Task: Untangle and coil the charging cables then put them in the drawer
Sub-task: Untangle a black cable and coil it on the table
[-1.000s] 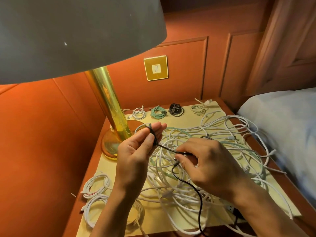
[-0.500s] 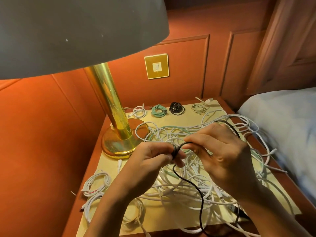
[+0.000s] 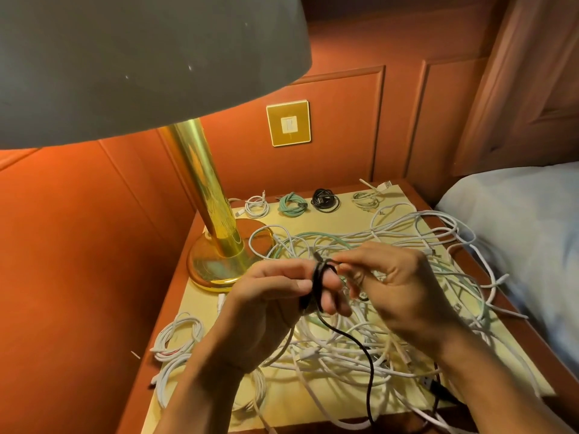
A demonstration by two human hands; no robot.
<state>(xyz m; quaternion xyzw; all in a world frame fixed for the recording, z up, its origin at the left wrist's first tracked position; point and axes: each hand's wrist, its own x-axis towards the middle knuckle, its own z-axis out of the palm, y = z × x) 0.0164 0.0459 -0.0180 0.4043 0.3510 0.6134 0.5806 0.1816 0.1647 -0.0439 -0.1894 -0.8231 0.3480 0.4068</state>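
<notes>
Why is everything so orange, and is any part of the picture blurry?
Head view: the lamp under its dark shade throws warm light, tinting wall and table orange; glare streaks its brass stem; the left hand holding the black cable blurs at its fingertips; the bed looks soft.

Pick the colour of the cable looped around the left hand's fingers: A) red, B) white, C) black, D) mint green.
C: the black cable loops around fingers of the left hand, and the right hand pinches its upper end.
</notes>
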